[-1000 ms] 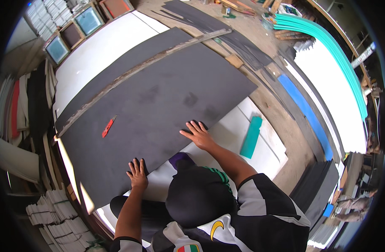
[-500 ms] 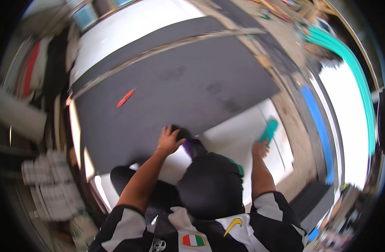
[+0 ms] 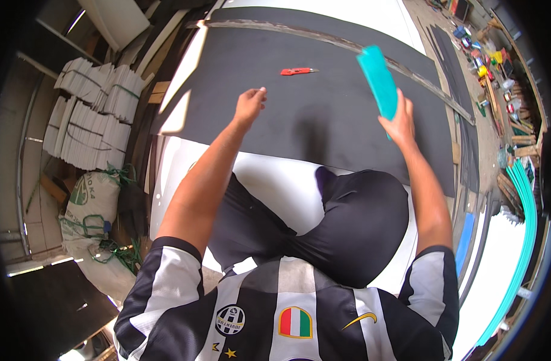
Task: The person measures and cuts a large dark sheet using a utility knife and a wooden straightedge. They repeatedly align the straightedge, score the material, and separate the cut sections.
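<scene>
My right hand (image 3: 400,119) grips the lower end of a flat teal strip (image 3: 379,78), which is raised above a large dark grey sheet (image 3: 239,72). My left hand (image 3: 250,106) hovers over the left part of that sheet, its fingers curled in and nothing visible in them. A red utility knife (image 3: 296,71) lies on the sheet, beyond and between my hands. Across the far part of the sheet runs a long narrow bar (image 3: 275,27). White board (image 3: 275,174) shows under my legs.
Strapped bundles of white slats (image 3: 86,135) stack at the left, above white sacks (image 3: 92,198). Long teal strips (image 3: 519,240) curve along the right. Loose tools and wood scraps (image 3: 507,90) clutter the far right. A blue strip (image 3: 465,240) lies near my right elbow.
My right hand has lifted the teal strip from the white board and brought it over the grey sheet. My left hand has left the sheet's near edge and curled. The view has turned.
</scene>
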Action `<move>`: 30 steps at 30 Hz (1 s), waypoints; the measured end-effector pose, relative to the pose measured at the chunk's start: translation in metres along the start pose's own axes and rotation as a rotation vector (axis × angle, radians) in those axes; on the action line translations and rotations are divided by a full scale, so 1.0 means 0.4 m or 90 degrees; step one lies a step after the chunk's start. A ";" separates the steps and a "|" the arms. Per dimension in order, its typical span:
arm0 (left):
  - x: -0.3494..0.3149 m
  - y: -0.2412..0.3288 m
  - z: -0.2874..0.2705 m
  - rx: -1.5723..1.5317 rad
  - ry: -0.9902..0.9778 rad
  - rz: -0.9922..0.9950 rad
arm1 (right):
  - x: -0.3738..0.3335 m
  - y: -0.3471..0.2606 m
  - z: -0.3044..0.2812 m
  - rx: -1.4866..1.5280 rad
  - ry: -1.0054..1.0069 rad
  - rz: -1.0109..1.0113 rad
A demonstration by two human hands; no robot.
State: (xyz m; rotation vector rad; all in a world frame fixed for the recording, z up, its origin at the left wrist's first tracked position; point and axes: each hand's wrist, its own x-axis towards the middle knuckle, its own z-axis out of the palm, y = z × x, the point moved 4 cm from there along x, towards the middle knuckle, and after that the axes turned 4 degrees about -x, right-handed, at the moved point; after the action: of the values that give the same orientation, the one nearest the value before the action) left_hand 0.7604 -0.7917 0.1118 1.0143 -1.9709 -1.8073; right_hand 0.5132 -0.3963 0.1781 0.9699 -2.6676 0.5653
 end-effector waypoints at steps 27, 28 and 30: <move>-0.091 -0.481 -0.799 -0.364 0.676 -0.163 | 0.369 -1.546 0.797 -0.037 -0.242 -0.914; -0.084 -0.498 -0.803 -0.389 0.687 -0.185 | 0.369 -1.560 0.845 -0.022 -0.238 -0.895; -0.063 -0.502 -0.836 -0.422 0.703 -0.193 | 0.378 -1.595 0.940 0.024 -0.212 -0.847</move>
State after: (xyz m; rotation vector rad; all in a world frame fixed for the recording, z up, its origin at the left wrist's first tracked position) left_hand 1.0504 -1.0220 -0.0139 1.5875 -0.5472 -1.3246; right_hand 0.7824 -1.0944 0.0691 2.5647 -1.5633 0.1177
